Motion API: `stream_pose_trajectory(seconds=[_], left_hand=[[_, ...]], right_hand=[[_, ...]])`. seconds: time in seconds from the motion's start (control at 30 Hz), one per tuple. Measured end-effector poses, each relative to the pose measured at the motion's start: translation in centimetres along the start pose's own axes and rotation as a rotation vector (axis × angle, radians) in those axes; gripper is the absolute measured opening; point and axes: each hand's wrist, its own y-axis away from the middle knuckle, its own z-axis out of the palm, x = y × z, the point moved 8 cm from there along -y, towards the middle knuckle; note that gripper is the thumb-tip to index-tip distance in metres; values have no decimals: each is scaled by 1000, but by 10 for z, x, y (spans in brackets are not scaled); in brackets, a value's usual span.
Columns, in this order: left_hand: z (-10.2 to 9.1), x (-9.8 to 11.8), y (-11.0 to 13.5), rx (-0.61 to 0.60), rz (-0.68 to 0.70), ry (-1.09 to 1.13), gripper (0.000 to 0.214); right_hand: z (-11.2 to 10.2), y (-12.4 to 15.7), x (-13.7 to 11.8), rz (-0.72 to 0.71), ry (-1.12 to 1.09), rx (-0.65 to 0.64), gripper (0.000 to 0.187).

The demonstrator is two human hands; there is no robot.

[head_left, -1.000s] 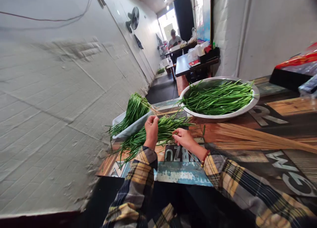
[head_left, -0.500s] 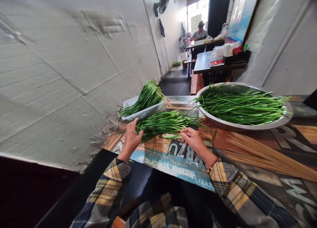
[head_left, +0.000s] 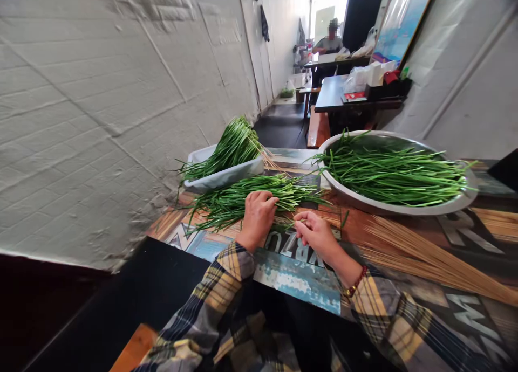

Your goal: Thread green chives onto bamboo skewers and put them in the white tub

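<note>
A loose pile of garlic chives lies on the table in front of me, stems toward the right. My left hand is at the near side of this pile, its fingers curled and pinching at the chive stems. To its right, my right hand is closed in a pinch on a thin bamboo skewer, mostly hidden by the hand. Just behind the pile, a white plastic tray holds skewered chives, with the skewer ends sticking out to the right.
A large metal bowl full of chives stands at the right. Many bamboo skewers lie spread before it on the patterned table. A wall runs along the left. Farther back are another table and a seated person.
My left hand has moved right from the leafy end of the pile to its stems, its fingers now curled in. The right hand stays about where it was. The view has shifted slightly.
</note>
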Motion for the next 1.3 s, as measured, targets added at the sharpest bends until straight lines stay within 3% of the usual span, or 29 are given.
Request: stream_pose_trajectory(seconds=[0.13, 0.3, 0.43, 0.57, 0.7, 0.87, 1.03, 1.3], left_hand=[[9, 5, -5, 1, 41, -61, 14], [2, 11, -5, 54, 78, 9, 13], [5, 11, -2, 105, -63, 412, 10], [29, 5, 15, 25, -357, 925, 5], [44, 11, 33, -70, -494, 1252, 15], [44, 12, 36, -79, -525, 1278, 18], [41, 9, 33, -13, -538, 1259, 14], [40, 7, 32, 14, -472, 1193, 12]], right_hand=[[-2, 0, -3, -5, -9, 15, 24], [-3, -1, -3, -8, -5, 24, 23], [-9, 0, -8, -52, 41, 79, 20], [-9, 5, -18, -141, 146, 91, 14], [-7, 7, -19, -179, 186, 67, 14], [-7, 6, -16, -179, 200, 33, 20], [-7, 7, -17, -194, 240, 33, 24], [-7, 8, -20, -173, 239, 42, 27]])
